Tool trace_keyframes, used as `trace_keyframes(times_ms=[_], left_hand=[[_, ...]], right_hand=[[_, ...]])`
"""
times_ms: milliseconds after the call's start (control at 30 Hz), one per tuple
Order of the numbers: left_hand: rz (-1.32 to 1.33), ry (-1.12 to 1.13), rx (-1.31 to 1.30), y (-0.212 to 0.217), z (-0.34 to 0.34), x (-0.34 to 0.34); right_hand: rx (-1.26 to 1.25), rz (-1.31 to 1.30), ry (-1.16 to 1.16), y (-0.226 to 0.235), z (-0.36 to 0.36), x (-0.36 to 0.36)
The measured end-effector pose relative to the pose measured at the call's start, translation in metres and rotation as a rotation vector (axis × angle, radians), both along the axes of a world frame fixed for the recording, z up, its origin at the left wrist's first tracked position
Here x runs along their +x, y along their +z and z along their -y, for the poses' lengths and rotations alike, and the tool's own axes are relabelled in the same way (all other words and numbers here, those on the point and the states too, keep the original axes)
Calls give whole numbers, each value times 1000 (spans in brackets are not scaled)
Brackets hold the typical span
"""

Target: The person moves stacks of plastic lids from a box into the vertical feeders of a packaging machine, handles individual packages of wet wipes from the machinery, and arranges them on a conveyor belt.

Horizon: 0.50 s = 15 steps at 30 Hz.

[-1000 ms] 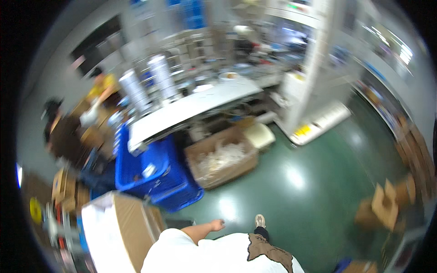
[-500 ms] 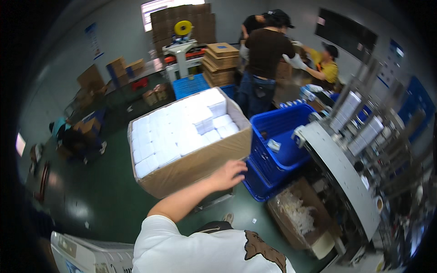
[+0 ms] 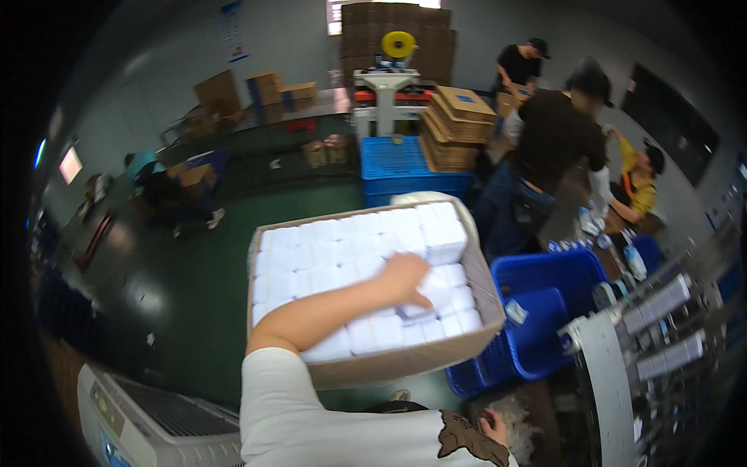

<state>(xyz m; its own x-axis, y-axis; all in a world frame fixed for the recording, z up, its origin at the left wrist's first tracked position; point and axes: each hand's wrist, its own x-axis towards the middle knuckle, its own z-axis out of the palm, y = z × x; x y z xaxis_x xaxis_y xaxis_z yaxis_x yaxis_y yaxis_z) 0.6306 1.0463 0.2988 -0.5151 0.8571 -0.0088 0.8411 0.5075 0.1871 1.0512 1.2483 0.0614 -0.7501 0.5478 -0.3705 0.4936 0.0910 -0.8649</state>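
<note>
A large cardboard box (image 3: 373,375) with a plastic liner stands before me, packed with rows of white paper stacks (image 3: 311,257). My left hand (image 3: 405,279) reaches across it, thumb and fingers around a white stack (image 3: 437,289) right of the middle; motion blurs the fingertips. Taller stacks (image 3: 443,233) rise at the far right corner of the box. My right hand (image 3: 492,426) is low beside my shirt, partly hidden, its fingers loosely bent and apart with nothing visible in them.
Blue plastic crates (image 3: 548,311) stand right of the box, beside a machine (image 3: 611,389) holding white stacks. Flattened cartons (image 3: 459,128) lie on a blue crate beyond. A white appliance (image 3: 156,412) is at lower left. Co-workers (image 3: 552,148) work at a table at far right.
My left hand has moved from beyond the box's near right edge onto the white stacks inside. My right hand has come into view. The view has shifted, bringing the box lower and rightward.
</note>
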Motion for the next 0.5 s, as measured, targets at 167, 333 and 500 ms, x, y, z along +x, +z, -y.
trace_keyframes(times_ms=[167, 333, 500], left_hand=[[144, -66, -300, -19, -21, 21], [316, -63, 37, 18, -34, 40], [1938, -375, 503, 53, -90, 116]], right_hand=[[71, 69, 150, 48, -21, -51], [158, -153, 273, 133, -44, -100], [-632, -638, 73, 194, -57, -117]])
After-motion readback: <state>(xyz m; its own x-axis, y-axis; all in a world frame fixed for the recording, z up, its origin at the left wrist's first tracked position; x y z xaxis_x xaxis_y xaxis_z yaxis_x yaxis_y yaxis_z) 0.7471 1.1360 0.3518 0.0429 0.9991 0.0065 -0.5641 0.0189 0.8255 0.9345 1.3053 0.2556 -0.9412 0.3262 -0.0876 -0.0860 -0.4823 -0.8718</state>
